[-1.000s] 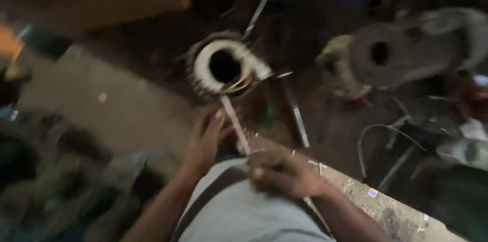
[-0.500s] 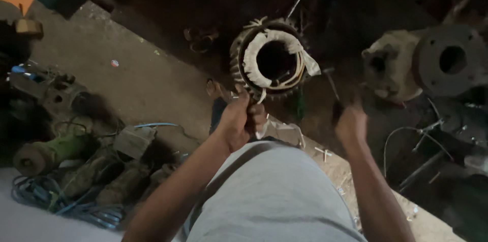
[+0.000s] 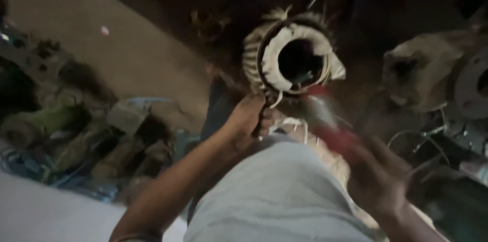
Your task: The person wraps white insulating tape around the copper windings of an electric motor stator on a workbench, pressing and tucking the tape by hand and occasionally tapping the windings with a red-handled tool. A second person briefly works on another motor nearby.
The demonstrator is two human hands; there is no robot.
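Dim workshop floor (image 3: pixel 127 54) lay cluttered. Left hand (image 3: pixel 249 117) was clamped on the motor stator's (image 3: pixel 297 56) rim at six o'clock; right hand (image 3: pixel 381 181), blurred, gripped a red-handled tool (image 3: pixel 330 125) at four o'clock. Windings remained in place, insulation paper still protruding.

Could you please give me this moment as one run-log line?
left hand: gripping a dark tool at rim of motor stator | right hand: blurred, holding a red-handled tool near stator | stator: on floor, opening up
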